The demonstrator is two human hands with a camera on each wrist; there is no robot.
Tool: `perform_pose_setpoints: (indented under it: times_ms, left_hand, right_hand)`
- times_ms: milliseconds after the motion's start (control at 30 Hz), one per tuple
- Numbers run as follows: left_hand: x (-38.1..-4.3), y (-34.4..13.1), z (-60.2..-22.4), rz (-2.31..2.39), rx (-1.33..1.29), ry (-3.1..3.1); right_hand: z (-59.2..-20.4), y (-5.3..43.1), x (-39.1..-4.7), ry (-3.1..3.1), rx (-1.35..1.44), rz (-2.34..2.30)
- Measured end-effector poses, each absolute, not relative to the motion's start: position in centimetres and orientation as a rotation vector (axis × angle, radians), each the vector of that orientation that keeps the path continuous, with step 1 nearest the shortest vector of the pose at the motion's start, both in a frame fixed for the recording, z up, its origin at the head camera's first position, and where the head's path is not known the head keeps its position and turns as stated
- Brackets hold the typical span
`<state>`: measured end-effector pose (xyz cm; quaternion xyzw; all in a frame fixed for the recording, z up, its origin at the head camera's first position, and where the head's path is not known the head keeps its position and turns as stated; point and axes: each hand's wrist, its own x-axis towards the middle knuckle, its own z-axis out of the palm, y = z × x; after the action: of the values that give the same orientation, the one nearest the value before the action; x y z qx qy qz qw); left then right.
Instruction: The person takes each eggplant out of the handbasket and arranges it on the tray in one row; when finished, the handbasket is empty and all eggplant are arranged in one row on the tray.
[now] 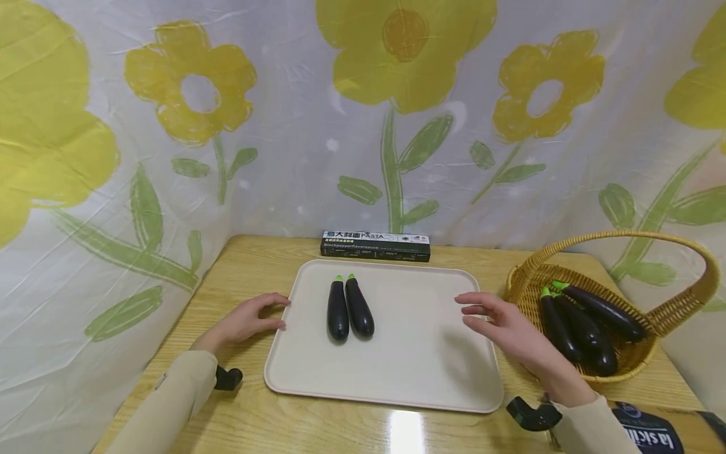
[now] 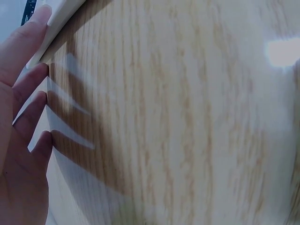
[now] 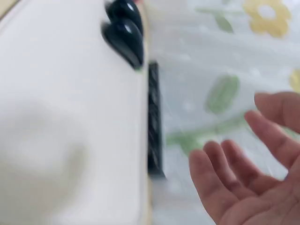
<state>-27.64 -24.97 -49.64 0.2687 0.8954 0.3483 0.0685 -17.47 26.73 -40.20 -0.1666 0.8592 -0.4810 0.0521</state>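
Observation:
Two dark eggplants with green stem ends, one [image 1: 338, 312] on the left and another [image 1: 360, 310] beside it, lie on a pale rectangular tray [image 1: 420, 359]. My left hand [image 1: 247, 323] is at the tray's left edge, its fingers spread and relaxed. In the left wrist view its thumb [image 2: 29, 40] lies against the tray's rim. Over the tray's right side hovers my right hand [image 1: 501, 323], fingers loosely extended and holding nothing; its shadow falls on the tray. To its right, a wicker basket [image 1: 518, 287] contains three more eggplants [image 1: 590, 334].
Behind the tray lies a black pasta box [image 1: 374, 248], close to the flowered curtain [image 1: 295, 157]. The basket's tall handle [image 1: 618, 233] arches up at the right. A printed package [image 1: 652, 435] lies at the front right, partly behind the right sleeve.

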Motion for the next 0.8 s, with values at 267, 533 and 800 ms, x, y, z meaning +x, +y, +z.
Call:
perform_pose_setpoints:
  times_ms: [267, 533, 800]
  left_hand:
    - [-27.6, -24.9, -49.6, 1.039, 0.825, 2.715]
    - [-27.6, -24.9, -49.5, 1.037, 0.787, 2.705]
    - [-27.7, -25.0, -49.7, 1.051, 0.77, 2.691]
  right_hand:
    - [-37.6, 34.2, -15.5, 2.584, -0.488, -1.395]
    - [-37.5, 39.3, -16.5, 2.714, -0.332, -1.378]
    - [-39.6, 43.6, -18.7, 2.879, -0.046, -1.315]
